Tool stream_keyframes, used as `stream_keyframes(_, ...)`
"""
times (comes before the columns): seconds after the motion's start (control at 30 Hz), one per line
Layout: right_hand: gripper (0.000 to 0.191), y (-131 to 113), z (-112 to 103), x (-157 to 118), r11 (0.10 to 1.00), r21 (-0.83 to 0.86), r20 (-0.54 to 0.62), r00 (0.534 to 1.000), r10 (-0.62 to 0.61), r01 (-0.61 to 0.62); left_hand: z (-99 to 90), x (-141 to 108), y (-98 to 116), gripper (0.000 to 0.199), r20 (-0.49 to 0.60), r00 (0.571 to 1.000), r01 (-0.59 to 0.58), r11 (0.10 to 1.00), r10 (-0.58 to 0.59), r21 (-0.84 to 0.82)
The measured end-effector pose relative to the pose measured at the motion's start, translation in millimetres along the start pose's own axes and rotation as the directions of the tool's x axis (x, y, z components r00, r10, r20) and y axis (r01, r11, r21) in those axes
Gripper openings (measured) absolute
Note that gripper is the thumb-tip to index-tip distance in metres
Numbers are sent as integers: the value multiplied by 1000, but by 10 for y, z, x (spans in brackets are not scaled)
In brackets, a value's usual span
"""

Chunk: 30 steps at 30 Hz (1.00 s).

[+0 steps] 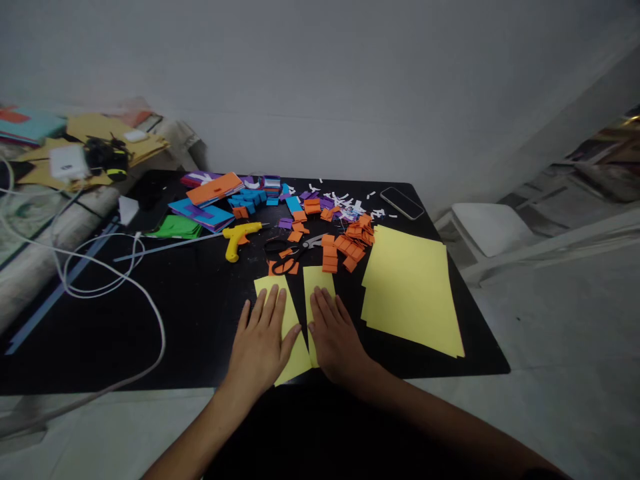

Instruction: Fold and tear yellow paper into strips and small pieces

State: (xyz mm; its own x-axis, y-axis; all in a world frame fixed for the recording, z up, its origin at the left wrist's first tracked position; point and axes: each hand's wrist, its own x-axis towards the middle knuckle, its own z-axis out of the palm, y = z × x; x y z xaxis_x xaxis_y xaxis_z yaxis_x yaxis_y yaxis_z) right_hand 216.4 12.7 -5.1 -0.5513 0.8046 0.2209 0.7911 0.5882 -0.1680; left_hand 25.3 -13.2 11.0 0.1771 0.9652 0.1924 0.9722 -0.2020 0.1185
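Note:
Two narrow yellow paper strips lie on the black table in front of me. On the left paper strip [297, 357] my left hand [261, 337] rests flat, fingers stretched out and thumb apart. My right hand [335, 330] lies flat over the right paper strip [314, 277], covering much of it. The strips nearly meet at their near ends and spread apart at the far ends. Just beyond them are black-handled scissors [295, 252] with partly spread blades. Folded orange paper pieces [330, 257] lie around the scissors.
Yellow sheets [413, 290] are stacked at the right, with a phone [401, 203] behind. A yellow glue gun [239, 239], coloured folded papers [215, 190], green paper [177, 227] and white scraps [350, 207] lie farther back. A white cable [155, 313] loops across the left side.

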Motion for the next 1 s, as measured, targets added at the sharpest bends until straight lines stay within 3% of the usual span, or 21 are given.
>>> stream_keyframes(0.4,76,29,28,-14,998,60,-5,1000,1,-1,-9,-12,-29,69,-12,1000,11,998,-12,-68)
stream_keyframes(0.73,56,126,-47,11,995,70,34,997,-75,73,-28,-21,-104,70,-36,999,8,996,-12,-87)
stream_keyframes(0.93,49,422,-258,90,961,190,71,973,-219,202,-46,-5,-130,68,-43,999,-11,997,7,-74)
stream_keyframes(1.0,43,525,-331,132,950,251,43,978,-205,188,-63,6,-157,65,-43,999,-26,996,23,-83)
